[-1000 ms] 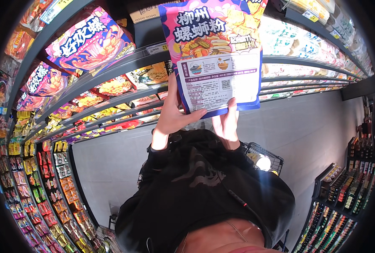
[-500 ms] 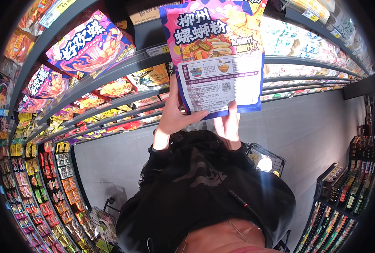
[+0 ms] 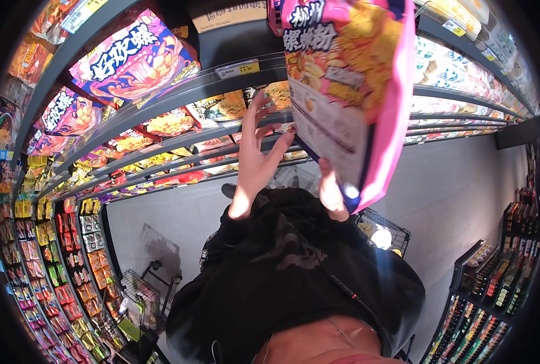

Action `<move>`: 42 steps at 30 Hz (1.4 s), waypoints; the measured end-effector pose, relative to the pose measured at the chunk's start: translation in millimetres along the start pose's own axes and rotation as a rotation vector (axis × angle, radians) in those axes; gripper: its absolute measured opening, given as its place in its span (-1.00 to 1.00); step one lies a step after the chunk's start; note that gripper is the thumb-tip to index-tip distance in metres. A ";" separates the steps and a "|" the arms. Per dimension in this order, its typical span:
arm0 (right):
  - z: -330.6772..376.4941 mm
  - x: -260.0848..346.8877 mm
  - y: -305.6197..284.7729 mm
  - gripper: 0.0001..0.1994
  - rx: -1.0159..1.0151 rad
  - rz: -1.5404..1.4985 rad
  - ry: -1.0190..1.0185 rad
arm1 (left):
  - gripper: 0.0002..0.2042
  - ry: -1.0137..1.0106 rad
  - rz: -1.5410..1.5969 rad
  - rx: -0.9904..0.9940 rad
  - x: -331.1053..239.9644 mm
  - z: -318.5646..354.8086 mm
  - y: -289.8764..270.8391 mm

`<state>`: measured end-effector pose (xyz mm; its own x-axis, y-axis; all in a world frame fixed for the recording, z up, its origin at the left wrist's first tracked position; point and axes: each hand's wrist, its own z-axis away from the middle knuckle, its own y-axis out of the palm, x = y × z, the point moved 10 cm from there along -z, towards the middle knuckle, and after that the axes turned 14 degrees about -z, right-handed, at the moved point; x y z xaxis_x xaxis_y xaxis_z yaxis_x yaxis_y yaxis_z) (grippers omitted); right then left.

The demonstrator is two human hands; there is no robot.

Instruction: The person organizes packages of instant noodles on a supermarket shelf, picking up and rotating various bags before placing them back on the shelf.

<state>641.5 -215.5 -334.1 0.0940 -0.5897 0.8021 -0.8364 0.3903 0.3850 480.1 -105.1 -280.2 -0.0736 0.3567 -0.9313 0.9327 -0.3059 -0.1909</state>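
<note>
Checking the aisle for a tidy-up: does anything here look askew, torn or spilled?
Nothing looks torn or spilled. The only thing off-square is the pink snack bag, tilted and bulging because the right hand holds it by its bottom edge, with the left hand open beside it. The shelf packets sit in rows.

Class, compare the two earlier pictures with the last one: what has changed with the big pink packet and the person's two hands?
The pink packet has turned edge-on and now looms larger. The left hand has let go, fingers spread beside it; the right hand alone grips its lower edge. The shelves of packets and the wire basket are as before.
</note>
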 end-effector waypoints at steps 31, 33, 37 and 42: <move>-6.3 78.9 70.2 -0.73 0.087 0.263 -0.712 | -0.17 -0.166 0.963 0.134 73.9 28.1 -4.4; -1.5 57.7 49.2 -0.70 0.054 0.472 -0.559 | -0.42 -0.117 0.592 0.145 33.4 8.9 -17.2; -0.7 33.8 33.8 -0.78 0.123 0.148 -0.138 | -0.54 0.185 0.074 -0.444 4.7 6.2 -85.4; -8.5 -8.7 64.7 -0.46 0.099 -0.894 0.480 | -0.10 -0.009 0.525 -0.207 19.3 8.7 -57.1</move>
<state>591.2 -179.2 -312.3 0.8948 -0.2820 0.3460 -0.3923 -0.1272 0.9110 422.4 -88.5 -290.0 0.4168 0.1955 -0.8877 0.8947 -0.2607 0.3626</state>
